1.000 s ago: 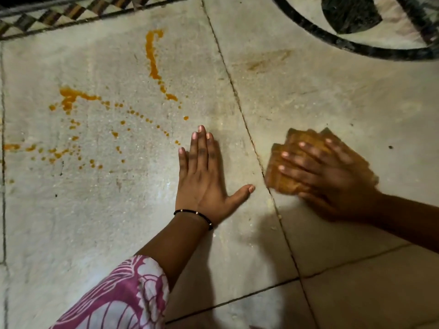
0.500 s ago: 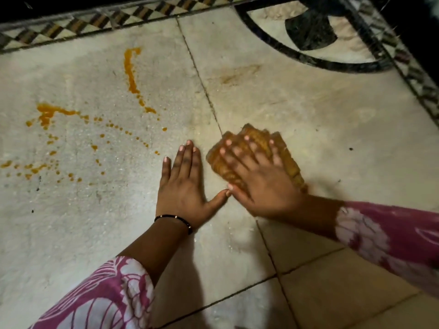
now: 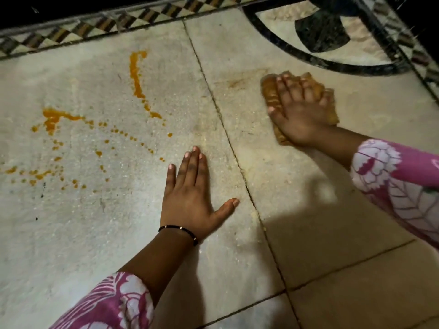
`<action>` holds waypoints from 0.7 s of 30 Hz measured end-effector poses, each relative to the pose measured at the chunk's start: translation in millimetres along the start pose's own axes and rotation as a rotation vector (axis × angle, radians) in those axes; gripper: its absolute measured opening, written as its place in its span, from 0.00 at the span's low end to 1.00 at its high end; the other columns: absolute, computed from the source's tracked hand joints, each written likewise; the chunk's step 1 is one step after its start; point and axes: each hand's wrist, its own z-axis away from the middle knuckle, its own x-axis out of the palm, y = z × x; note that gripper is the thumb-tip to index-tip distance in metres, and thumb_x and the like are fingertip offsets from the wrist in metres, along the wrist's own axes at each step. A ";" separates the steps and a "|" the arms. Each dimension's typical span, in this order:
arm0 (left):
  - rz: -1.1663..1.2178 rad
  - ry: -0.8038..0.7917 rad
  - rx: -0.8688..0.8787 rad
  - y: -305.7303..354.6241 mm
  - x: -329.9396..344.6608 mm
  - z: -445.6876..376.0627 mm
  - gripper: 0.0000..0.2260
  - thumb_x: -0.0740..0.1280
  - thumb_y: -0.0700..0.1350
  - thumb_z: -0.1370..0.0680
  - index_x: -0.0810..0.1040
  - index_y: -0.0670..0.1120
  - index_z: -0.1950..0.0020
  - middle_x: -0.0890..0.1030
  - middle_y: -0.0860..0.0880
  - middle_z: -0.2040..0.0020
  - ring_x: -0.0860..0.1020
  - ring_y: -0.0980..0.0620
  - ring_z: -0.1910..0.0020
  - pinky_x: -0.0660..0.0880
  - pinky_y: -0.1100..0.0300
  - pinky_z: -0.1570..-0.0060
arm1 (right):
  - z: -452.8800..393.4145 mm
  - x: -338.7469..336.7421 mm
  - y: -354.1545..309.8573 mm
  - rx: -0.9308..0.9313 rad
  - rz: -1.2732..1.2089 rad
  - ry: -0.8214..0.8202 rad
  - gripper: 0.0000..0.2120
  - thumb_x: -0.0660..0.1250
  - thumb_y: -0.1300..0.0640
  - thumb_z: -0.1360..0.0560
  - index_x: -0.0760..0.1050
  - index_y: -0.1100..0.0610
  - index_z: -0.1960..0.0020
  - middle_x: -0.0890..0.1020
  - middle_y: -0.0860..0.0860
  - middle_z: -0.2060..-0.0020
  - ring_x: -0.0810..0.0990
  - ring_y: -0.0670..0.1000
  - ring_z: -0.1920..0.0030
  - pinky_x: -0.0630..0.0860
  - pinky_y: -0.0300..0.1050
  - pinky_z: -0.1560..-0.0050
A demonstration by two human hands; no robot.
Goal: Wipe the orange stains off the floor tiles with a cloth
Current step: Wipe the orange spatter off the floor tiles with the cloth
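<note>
Orange stains (image 3: 136, 77) run in a streak and several scattered drops (image 3: 51, 119) across the pale left floor tile. A faint brownish smear (image 3: 240, 80) marks the right tile. My right hand (image 3: 297, 110) presses flat on a folded orange-brown cloth (image 3: 269, 91) on the right tile, just right of that smear. My left hand (image 3: 192, 198) lies flat on the left tile with fingers together and thumb out, holding nothing, below and right of the drops.
A grout line (image 3: 228, 136) runs diagonally between the two tiles. A checkered border strip (image 3: 95, 27) edges the floor at the top. A black curved inlay (image 3: 316, 32) sits at the upper right. Pink floral sleeves cover both forearms.
My right hand has slid the cloth up and to the right, away from my left hand toward the faint smear. My left hand has stayed planted.
</note>
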 end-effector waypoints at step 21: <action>0.004 -0.008 0.014 -0.6 2.4 -1.2 0.46 0.52 0.72 0.28 0.51 0.39 0.23 0.49 0.42 0.22 0.48 0.46 0.23 0.49 0.43 0.26 | 9.8 4.0 -77.6 -0.604 0.079 0.020 0.31 0.45 0.40 0.25 0.53 0.47 0.23 0.59 0.49 0.24 0.54 0.57 0.25 0.45 0.65 0.29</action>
